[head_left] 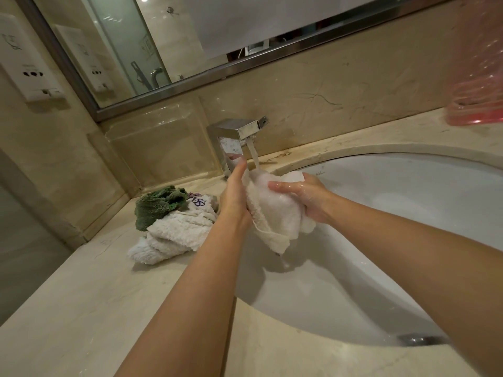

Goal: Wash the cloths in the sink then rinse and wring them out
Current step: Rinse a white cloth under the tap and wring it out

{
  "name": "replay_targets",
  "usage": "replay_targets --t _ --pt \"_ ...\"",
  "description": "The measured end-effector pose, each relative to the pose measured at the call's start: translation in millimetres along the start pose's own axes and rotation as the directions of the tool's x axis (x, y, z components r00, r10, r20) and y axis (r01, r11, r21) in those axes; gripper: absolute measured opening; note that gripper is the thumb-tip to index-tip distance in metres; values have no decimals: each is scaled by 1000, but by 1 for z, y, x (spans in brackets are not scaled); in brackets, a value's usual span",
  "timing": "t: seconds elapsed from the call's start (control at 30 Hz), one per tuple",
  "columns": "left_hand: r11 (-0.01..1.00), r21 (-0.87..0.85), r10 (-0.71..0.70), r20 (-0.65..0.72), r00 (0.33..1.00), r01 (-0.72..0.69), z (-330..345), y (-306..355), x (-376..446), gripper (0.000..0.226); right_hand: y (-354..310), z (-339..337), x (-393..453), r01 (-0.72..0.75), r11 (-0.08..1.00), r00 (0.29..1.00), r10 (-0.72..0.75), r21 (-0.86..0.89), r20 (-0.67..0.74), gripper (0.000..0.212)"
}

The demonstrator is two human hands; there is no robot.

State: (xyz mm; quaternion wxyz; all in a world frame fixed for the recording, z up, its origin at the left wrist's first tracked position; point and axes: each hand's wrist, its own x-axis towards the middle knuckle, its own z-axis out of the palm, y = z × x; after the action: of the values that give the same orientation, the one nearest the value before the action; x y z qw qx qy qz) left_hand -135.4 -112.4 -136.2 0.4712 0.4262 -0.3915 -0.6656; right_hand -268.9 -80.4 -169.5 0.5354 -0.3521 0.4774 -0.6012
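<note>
A white cloth [275, 210] sits bunched up between both hands, held above the sink [408, 213] right under the running water [254, 153] from the chrome tap [239, 131]. Foam shows on top of the cloth where the stream lands, and a loose corner hangs down toward the basin, dripping. The left hand [234, 197] presses flat against the cloth's near side, fingers extended upward; the right hand [307, 197] wraps around the far side, fingers curled over the top, wet and shiny. On the marble surface [95, 308] to the left of the sink lies a pile: a green cloth [158, 205] on top of more white cloths [174, 235], one with purple print. A mirror [163, 36] runs along the wall behind.
</note>
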Motion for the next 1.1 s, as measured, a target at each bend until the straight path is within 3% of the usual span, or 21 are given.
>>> replay_targets --t 0.1,0.2,0.27,0.37,0.5,0.6,0.77,0.93,1.0,1.03,1.1 --pt "988 130 87 -52 995 -80 5 -1 -3 45 -1 4 -2 -70 997 994 72 -24 85 120" --pt "964 217 176 -92 980 -153 5 -5 -5 19 -1 8 -1 -17 1000 998 16 10 59 62" --pt "959 222 203 -105 974 -176 3 -6 -1 16 2 12 0 30 999 999 -30 13 -30 46" --pt "961 240 185 -186 965 -138 -1 -8 7 39 6 17 3 70 998 994 -70 4 -90 38" --pt "983 146 145 -266 953 -109 -8 -7 16 49 4 12 8 80 995 980 -66 67 -189 54" --pt "977 191 142 -250 958 -94 -10 -8 18 48 2 -1 12 134 981 955 -90 139 -282 50" --pt "987 159 37 -180 983 -8 -6 -7 14 48 6 -6 14 108 993 966 -92 55 -240 42" --pt "992 117 -27 -121 992 41 -3 -5 9 63 8 -3 18 34 999 989 -28 35 -144 101" --pt "995 95 -36 -74 997 43 -3 -5 8 82 4 -1 12 33 999 992 -33 -6 -123 118" --pt "995 82 -50 -45 998 53 -4 -5 8 90 4 -3 11 29 999 992 -32 -24 -120 115" --pt "997 69 -46 -5 999 47 -3 -4 6 83 4 -3 10 21 1000 991 -23 -19 -129 81"
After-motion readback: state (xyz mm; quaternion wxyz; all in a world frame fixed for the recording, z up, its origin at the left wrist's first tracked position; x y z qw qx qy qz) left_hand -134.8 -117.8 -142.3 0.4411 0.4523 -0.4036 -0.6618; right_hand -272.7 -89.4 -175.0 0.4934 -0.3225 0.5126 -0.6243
